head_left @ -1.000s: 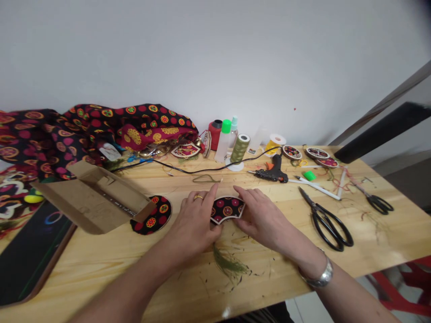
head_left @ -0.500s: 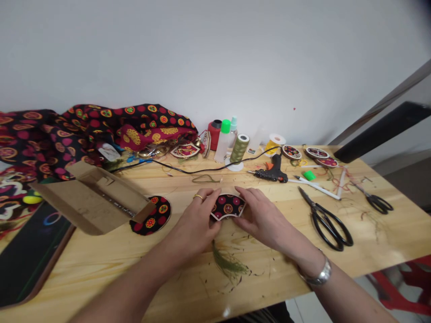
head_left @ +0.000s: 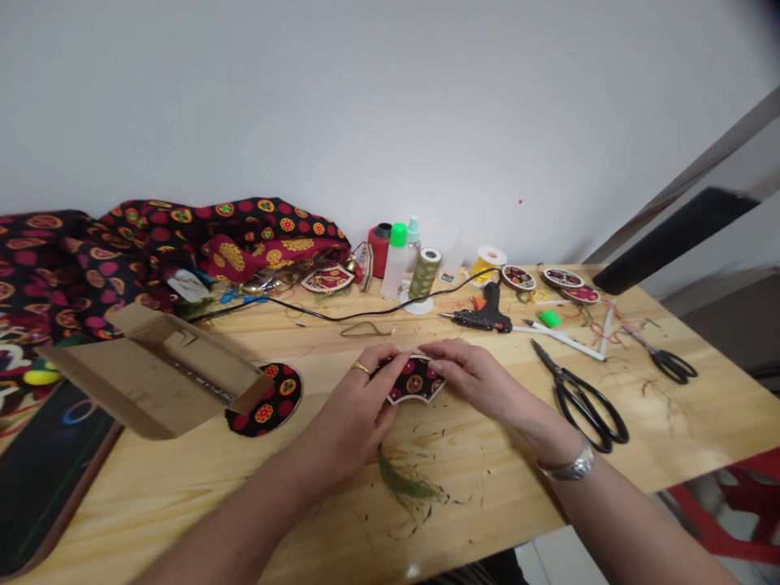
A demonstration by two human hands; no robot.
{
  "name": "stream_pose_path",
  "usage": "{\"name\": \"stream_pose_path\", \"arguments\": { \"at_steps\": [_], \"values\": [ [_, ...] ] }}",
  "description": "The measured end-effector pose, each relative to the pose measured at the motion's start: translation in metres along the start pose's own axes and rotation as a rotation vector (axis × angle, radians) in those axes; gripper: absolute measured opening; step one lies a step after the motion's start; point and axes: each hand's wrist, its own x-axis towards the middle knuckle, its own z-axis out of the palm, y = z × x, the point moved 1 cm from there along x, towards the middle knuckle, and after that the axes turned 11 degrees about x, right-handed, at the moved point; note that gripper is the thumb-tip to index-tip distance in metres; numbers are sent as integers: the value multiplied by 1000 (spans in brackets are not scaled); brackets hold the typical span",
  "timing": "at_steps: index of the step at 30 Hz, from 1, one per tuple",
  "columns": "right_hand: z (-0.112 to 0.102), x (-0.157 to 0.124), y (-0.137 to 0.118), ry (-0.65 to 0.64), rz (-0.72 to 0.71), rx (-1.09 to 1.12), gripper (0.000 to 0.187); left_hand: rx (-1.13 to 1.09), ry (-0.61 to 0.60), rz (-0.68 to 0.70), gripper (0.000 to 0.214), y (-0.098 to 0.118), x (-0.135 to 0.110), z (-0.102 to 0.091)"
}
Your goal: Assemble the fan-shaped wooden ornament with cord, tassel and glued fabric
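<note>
A fan-shaped piece [head_left: 417, 380], covered in dark patterned fabric with a pale rim, is held between both hands at the middle of the table. My left hand [head_left: 359, 390] is closed on its left end, thumb below and fingers along the top. On the other side, my right hand [head_left: 472, 378] pinches the upper right edge with thumb and fingers. Below the piece a green thread tassel [head_left: 408, 483] lies on the wood among dark scraps. To the left, a round fabric-covered piece [head_left: 274, 398] sits partly under an open cardboard box [head_left: 164, 374].
Large black-handled scissors [head_left: 585, 398] lie at right, with smaller scissors [head_left: 670, 361] beyond. A black glue gun [head_left: 484, 313] trails its cord across the back. Bottles [head_left: 396, 264], a green thread spool [head_left: 425, 275] and bunched patterned cloth [head_left: 183, 236] stand along the wall.
My right thumb has moved from the piece's lower right corner up to its upper right edge. My left hand keeps its hold. The view has shifted slightly.
</note>
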Motion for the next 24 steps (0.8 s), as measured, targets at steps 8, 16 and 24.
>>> {"name": "stream_pose_path", "arguments": {
  "at_steps": [8, 16, 24],
  "values": [
    [1, -3, 5, 19, 68, 216, 19, 41, 29, 98, 55, 0, -2, 1],
    [0, -7, -1, 188, -2, 109, 13, -49, 32, 7, 66, 2, -1, -9],
    [5, -17, -21, 184, -250, -102, 13, -421, 118, -299, 22, 1, 4, -16]
  ]
}}
